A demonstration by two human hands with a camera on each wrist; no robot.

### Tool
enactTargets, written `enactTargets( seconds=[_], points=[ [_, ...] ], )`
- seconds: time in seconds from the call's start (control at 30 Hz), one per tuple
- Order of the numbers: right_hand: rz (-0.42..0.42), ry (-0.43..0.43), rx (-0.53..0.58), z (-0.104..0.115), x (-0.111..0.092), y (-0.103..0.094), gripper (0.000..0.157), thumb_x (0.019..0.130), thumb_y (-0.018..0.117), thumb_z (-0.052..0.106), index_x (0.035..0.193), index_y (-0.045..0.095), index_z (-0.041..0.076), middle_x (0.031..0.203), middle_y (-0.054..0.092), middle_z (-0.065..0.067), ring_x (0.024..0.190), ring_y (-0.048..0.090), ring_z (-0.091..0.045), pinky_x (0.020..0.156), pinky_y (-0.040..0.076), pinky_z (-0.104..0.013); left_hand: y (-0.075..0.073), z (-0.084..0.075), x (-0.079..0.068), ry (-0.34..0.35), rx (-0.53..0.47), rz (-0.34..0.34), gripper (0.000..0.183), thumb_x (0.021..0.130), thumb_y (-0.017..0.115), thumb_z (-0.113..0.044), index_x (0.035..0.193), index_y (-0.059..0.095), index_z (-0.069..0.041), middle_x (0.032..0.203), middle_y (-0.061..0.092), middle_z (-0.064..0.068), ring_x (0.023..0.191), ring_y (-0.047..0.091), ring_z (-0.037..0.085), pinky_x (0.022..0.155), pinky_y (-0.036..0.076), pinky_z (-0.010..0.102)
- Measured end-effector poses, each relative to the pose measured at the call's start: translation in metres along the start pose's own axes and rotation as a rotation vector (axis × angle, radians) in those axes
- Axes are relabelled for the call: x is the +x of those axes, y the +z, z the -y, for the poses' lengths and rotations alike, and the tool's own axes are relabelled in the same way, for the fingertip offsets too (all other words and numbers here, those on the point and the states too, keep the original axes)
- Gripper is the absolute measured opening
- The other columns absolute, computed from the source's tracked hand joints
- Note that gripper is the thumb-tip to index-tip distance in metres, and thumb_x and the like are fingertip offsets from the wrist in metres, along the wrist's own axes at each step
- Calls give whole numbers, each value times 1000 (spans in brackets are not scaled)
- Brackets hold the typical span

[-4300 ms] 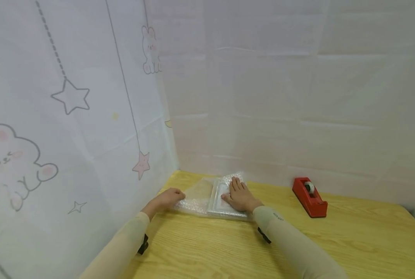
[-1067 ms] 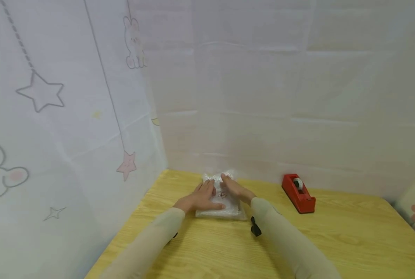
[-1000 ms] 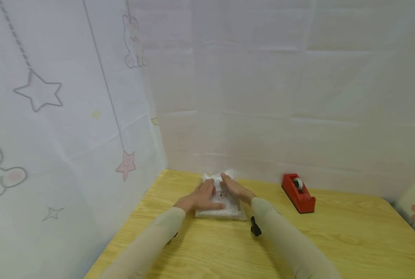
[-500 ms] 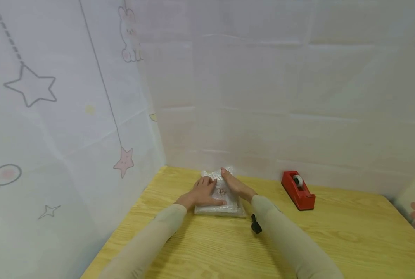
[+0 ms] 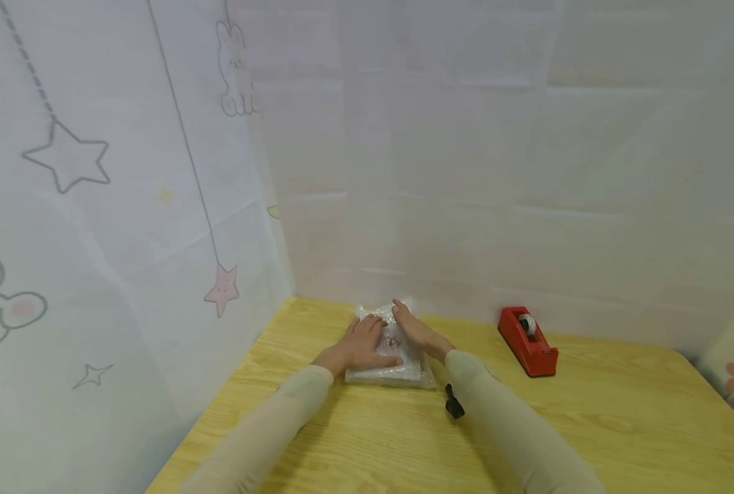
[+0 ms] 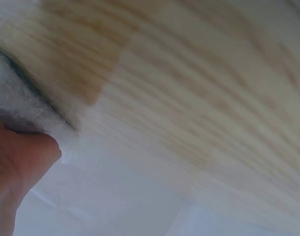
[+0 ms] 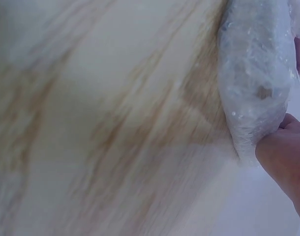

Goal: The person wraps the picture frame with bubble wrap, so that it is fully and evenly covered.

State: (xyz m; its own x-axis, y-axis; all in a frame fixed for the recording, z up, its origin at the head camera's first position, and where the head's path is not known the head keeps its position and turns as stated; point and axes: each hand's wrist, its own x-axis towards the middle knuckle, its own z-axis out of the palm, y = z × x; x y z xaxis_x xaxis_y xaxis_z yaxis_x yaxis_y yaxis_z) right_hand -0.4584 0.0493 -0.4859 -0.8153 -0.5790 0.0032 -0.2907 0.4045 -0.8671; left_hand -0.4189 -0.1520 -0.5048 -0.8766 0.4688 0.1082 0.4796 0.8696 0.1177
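A flat bundle of clear bubble wrap lies on the wooden table, folded over a picture frame; a faint reddish print shows through between the hands. My left hand rests on the bundle's left part, fingers spread and thumb stretched across the near side. Along the right part lies my right hand, its fingers straight and pointing away. The left wrist view has a digit of the left hand at the wrap's edge. In the right wrist view, the right hand touches the end of the puffy wrapped side.
A red tape dispenser with a white roll stands to the right of the bundle, near the back. The wooden table meets a pale sheet wall behind and a printed sheet on the left.
Earlier the left hand held the wrap's free left side out while the right hand lay on the frame. That side is now folded over the frame, under both hands. In the last second they barely moved.
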Motion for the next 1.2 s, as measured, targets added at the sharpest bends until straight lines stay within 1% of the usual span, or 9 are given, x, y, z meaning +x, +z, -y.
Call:
enactTargets(
  seconds=[0.2,0.27,0.37,0.57,0.67,0.77,1.0,1.1,1.2],
  points=[
    [-13,-4,6,-1,-6,-2,73,108,17,60,165,-3,19,170,-6,-7,153,-4,-31,118,6,-61,1,-4,-1,33,12,43,94,89,39,-85,162,32,-27,162,27,16,150,20,37,116,16,63],
    [-23,-11,0,-1,-7,-3,74,108,16,60,165,-2,18,170,-5,-8,153,-3,-30,118,6,-59,0,-6,-1,41,10,56,89,90,37,-84,161,35,-31,163,26,17,151,17,38,117,14,63],
    [-25,-14,-1,-2,-10,-6,71,110,15,55,165,5,14,169,1,-10,153,1,-31,119,6,-57,0,-10,1,50,-13,47,86,91,39,-83,159,40,-30,163,25,17,150,17,39,117,13,63],
    [-68,18,23,-3,-21,-12,66,112,17,49,160,31,5,165,22,-16,152,13,-35,119,10,-56,2,-19,6,86,-25,37,87,92,37,-82,158,42,-25,168,17,9,151,13,44,116,12,65],
    [-76,11,-18,3,-29,-16,69,111,20,51,155,42,4,163,28,-16,152,15,-35,119,10,-57,0,-23,7,93,-29,50,91,91,34,-85,159,40,-24,168,19,3,151,11,45,116,11,65],
    [-56,-20,-84,14,-40,-19,68,111,22,53,152,49,6,162,32,-16,151,20,-35,118,14,-59,-1,-22,6,67,-41,60,92,90,35,-85,159,39,-24,168,20,-1,152,9,43,117,8,63],
    [-70,-97,-162,43,-75,-36,52,109,43,46,148,55,13,150,51,-7,139,45,-30,111,34,-56,0,-11,2,48,-29,58,94,90,37,-84,158,42,-19,167,24,4,151,10,44,117,7,65],
    [-111,-133,-207,52,-91,-47,46,108,50,42,145,59,16,143,58,-5,130,54,-28,105,42,-55,1,-6,-3,39,-26,60,96,89,35,-86,158,41,-20,167,25,3,151,10,44,117,8,65],
    [-188,-143,-255,57,-109,-64,42,107,52,42,142,61,19,141,59,-5,124,58,-29,99,48,-55,4,-3,-5,32,-15,53,97,88,32,-88,158,41,-22,167,25,2,151,11,43,117,8,64]
  ],
)
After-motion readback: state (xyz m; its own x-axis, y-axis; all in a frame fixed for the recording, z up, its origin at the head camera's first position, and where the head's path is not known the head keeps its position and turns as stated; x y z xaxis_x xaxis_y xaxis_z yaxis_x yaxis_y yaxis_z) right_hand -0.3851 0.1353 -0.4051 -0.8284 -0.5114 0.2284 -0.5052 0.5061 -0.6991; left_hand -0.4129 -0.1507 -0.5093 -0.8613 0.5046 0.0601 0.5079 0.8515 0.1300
